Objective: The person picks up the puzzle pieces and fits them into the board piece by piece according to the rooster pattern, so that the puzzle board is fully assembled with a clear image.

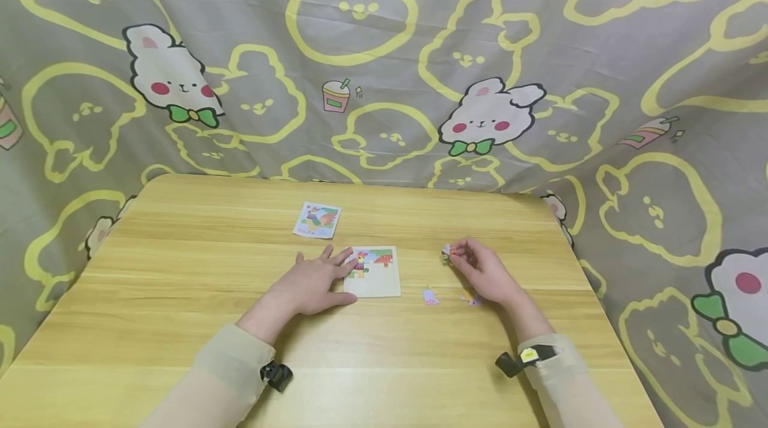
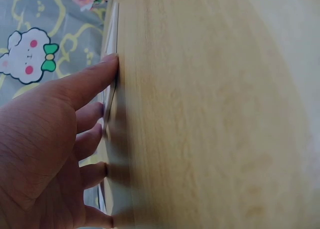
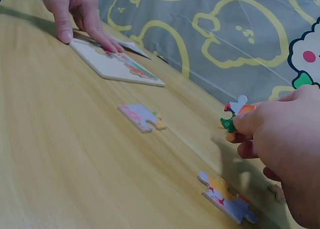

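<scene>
Right wrist view: pinching 1 puzzle piece (image 3: pixel 236 110) between thumb and curled fingers of the right hand (image 1: pixel 485 273), raised above the table (image 1: pixel 180 321). Lying loose: 1 orange-and-purple piece (image 3: pixel 225 198) near that hand, 1 lilac piece (image 3: pixel 137 115) between it and the puzzle board (image 1: pixel 381 283). Resting the left hand (image 1: pixel 313 283), fingers spread, on the left part of that partly filled board. Farther out: a picture card (image 1: pixel 317 220), then a patterned curtain (image 1: pixel 270 141).
</scene>
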A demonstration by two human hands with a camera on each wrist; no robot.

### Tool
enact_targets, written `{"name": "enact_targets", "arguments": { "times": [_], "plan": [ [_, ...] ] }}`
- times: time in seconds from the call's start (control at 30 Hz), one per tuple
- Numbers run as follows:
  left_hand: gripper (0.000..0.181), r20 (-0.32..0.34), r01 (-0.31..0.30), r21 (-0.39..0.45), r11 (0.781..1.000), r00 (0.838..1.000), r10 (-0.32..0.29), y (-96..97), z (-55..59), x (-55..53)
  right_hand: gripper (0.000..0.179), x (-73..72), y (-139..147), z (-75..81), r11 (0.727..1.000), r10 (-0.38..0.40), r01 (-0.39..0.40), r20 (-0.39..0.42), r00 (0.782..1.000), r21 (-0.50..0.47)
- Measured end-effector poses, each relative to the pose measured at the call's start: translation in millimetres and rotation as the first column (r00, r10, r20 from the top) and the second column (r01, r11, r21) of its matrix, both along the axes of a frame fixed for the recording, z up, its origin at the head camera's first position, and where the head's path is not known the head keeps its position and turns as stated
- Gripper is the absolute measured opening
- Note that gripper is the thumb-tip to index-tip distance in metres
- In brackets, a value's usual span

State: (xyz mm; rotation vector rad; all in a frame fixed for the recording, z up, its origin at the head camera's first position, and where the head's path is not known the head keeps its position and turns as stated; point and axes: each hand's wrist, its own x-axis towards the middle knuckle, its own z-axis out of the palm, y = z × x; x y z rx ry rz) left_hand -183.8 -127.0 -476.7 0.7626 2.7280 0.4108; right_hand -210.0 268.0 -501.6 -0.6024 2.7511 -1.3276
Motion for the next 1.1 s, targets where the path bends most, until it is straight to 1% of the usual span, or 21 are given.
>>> {"name": "enact_targets", "arguments": {
  "times": [0.1, 0.2, 0.33, 0.57, 0.83, 0.97, 1.1],
  "plan": [
    [0.078, -0.006, 0.001, 0.0, 1.0, 1.0, -0.001, -0.6, -0.8, -0.3, 0.029, -0.2, -3.0, 1.6, 0.999, -0.002, 0.002, 0.0, 1.0, -0.052],
    [0.078, -0.008, 0.002, 0.0, 1.0, 1.0, -0.002, -1.0, -1.5, -0.6, 0.032, 0.5, -6.5, 2.5, 0.997, -0.014, 0.013, -0.011, 1.0, -0.079],
    [0.078, -0.007, 0.003, -0.001, 1.0, 1.0, -0.003, -1.0, -1.7, -0.6, 0.033, 2.4, -11.0, 2.7, 0.996, -0.026, 0.023, -0.023, 0.999, -0.089],
    [0.078, 0.001, -0.001, 0.001, 1.0, 1.0, 0.001, -0.7, -1.1, 0.3, 0.04, 4.7, -17.4, 2.0, 0.993, -0.023, 0.021, -0.016, 1.0, -0.118],
    [0.078, -0.003, -0.006, -0.001, 1.0, 1.0, 0.006, -0.9, -2.0, 1.0, 0.046, 5.1, -23.2, 2.5, 0.994, -0.013, 0.014, 0.005, 1.0, -0.107],
    [0.078, -0.009, -0.001, 0.001, 1.0, 1.0, 0.001, -0.9, -2.1, 1.0, 0.047, 5.9, -26.9, 2.4, 0.994, -0.014, 0.013, -0.008, 1.0, -0.108],
    [0.078, -0.008, 0.003, 0.006, 1.0, 1.0, -0.002, -0.3, -1.3, 0.9, 0.047, 5.7, -32.3, 2.7, 0.992, -0.006, 0.004, -0.021, 1.0, -0.13]
  ]
}}
